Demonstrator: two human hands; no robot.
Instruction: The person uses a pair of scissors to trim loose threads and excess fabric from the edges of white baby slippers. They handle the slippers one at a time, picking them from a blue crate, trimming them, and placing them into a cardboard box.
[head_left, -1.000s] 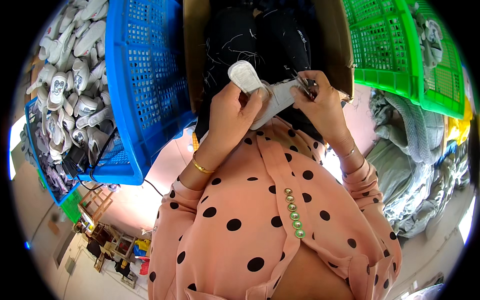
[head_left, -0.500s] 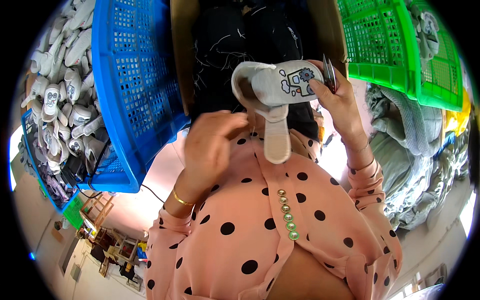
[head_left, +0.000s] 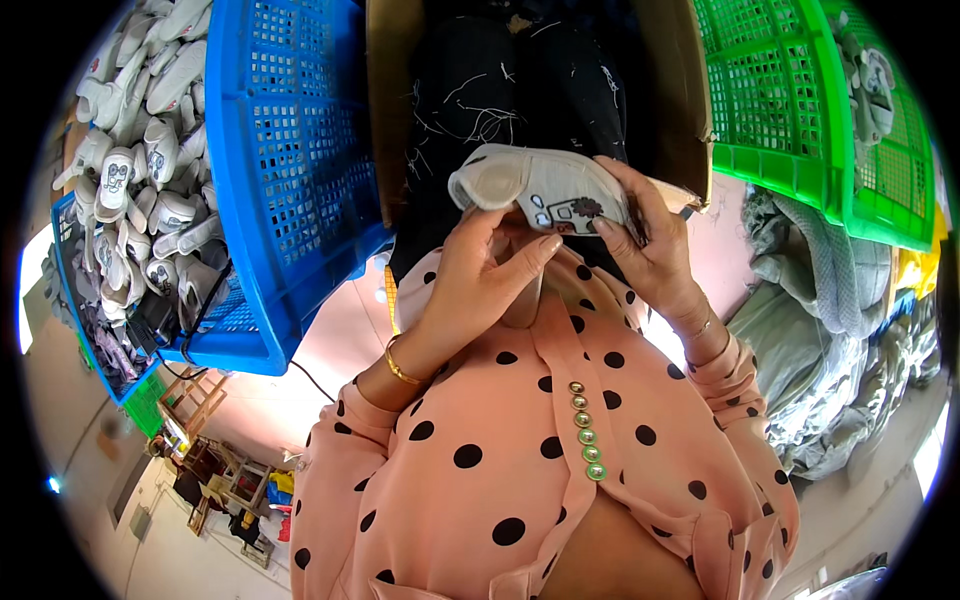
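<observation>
A small off-white fabric shoe upper [head_left: 555,182], with a cartoon vehicle printed on its side, is held above my lap. My left hand [head_left: 487,268] grips its lower edge, the fingers reaching underneath and the thumb lying near the print. Its other end is clasped in my right hand [head_left: 650,238], thumb on the near side and fingers over the top. A pale tongue-like flap [head_left: 527,300] hangs below, partly behind my left hand. The snips seen earlier in my right hand are now hidden.
A blue plastic basket [head_left: 240,200] stands at the left, beside a heap of similar shoe uppers [head_left: 150,190]. Cardboard [head_left: 690,90] flanks my dark-clad legs, which carry loose threads. At the right are a green basket [head_left: 780,150] and piled grey fabric [head_left: 810,360].
My left hand has moved up and right to take hold of the shoe upper. The upper has been tilted so its side shows, and the snips have gone out of sight.
</observation>
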